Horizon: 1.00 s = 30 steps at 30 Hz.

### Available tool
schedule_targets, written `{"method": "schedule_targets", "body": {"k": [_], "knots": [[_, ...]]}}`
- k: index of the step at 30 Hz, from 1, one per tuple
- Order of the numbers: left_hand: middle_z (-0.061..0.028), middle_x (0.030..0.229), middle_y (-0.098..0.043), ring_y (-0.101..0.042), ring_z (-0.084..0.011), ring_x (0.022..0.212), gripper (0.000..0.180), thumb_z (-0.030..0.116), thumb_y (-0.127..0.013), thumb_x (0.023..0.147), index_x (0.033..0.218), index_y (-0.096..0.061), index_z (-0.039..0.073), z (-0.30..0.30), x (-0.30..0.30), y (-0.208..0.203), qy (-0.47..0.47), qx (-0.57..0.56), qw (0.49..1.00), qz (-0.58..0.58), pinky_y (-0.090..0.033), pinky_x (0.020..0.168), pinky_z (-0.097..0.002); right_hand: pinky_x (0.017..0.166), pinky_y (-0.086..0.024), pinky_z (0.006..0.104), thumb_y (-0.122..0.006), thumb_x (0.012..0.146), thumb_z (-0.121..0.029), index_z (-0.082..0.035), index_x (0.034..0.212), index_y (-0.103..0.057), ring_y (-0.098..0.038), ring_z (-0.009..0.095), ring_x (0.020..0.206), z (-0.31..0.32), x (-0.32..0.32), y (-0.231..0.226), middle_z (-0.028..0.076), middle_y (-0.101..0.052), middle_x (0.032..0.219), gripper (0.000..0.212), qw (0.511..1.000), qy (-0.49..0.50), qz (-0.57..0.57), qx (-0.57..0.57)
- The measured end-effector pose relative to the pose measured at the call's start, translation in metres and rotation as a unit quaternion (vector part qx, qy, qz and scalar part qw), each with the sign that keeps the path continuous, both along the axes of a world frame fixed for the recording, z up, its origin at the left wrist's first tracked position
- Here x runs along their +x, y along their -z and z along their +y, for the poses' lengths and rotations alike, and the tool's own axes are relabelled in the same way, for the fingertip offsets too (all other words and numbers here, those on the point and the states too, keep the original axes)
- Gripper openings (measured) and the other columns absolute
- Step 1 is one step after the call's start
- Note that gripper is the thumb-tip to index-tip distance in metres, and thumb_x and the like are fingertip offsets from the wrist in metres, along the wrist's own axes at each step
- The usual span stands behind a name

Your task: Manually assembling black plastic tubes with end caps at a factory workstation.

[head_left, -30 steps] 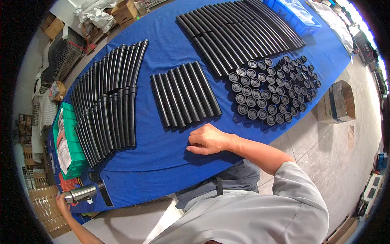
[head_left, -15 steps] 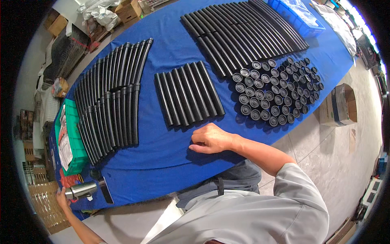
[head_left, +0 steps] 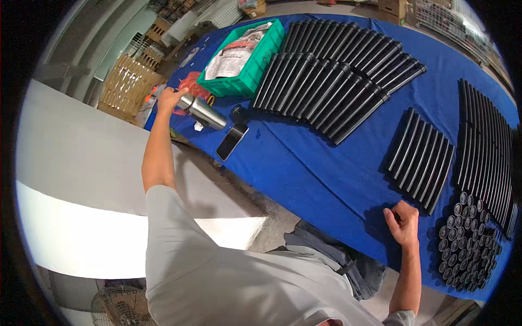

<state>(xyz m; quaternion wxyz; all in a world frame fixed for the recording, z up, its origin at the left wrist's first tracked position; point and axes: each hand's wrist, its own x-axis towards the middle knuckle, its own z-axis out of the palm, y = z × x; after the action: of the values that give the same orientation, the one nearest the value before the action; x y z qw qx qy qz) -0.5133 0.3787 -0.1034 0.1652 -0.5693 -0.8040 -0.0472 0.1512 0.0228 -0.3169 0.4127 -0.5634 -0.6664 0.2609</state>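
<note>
1. Left hand (head_left: 171, 99) is wrapping around the end of a steel flask (head_left: 203, 111) and gripping it, at the corner of the blue table (head_left: 326, 168) just beside the green crate (head_left: 247, 81). The flask is lying tilted, its far end sitting over the cloth next to a dark phone (head_left: 231, 141)
2. Right hand (head_left: 403, 223) is resting loosely curled on the table's near edge, holding nothing, just beside the short row of black tubes (head_left: 421, 155)
3. What's worrying me: the flask is hanging right at the table edge and the arm is stretching far out, so a slipping grip could be sending it to the floor. Swinging it round could also be knocking the phone (already poking over the edge) or rolling the long black tubes (head_left: 337, 76) beside the crate
4. Containers: the green crate is holding crumpled papers or plastic bags, can't tell which. Upright tube ends (head_left: 470, 244) are standing bunched past the right hand
</note>
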Motion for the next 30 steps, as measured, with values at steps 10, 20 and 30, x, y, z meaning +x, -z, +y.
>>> {"method": "schedule_targets", "body": {"k": [10,20,30], "knots": [[-0.0104,0.101,-0.068,-0.063,-0.0224,0.086,0.074,0.044,-0.083,0.071,0.121,-0.063,-0.005,0.002,0.003,-0.006,0.022,-0.026,0.943,-0.331,-0.048,0.080,-0.0391,0.048,-0.033,0.0369,-0.073,0.081,-0.010,0.000,0.063,-0.052,-0.045,0.025,0.048,0.006,-0.002,0.002,0.011,-0.046,0.058,0.030,1.000,0.008,-0.005,0.010],[-0.0192,0.113,-0.068,-0.067,-0.0287,0.101,0.076,0.047,-0.083,0.071,0.122,-0.062,-0.006,-0.014,0.032,-0.008,0.047,0.020,0.935,-0.350,-0.051,0.087,-0.0400,0.048,-0.033,0.0368,-0.073,0.082,-0.010,0.001,0.063,-0.051,-0.043,0.024,0.048,0.004,-0.001,0.004,0.011,-0.045,0.058,0.031,1.000,0.008,-0.004,0.011],[-0.0204,0.117,-0.067,-0.065,-0.0293,0.106,0.085,0.053,-0.084,0.070,0.124,-0.060,-0.009,-0.014,0.035,-0.003,0.035,-0.002,0.942,-0.334,-0.050,0.091,-0.0410,0.048,-0.033,0.0368,-0.073,0.082,-0.010,0.000,0.063,-0.052,-0.044,0.025,0.049,0.005,0.000,0.003,0.011,-0.046,0.058,0.030,1.000,0.005,-0.011,0.008]]}}
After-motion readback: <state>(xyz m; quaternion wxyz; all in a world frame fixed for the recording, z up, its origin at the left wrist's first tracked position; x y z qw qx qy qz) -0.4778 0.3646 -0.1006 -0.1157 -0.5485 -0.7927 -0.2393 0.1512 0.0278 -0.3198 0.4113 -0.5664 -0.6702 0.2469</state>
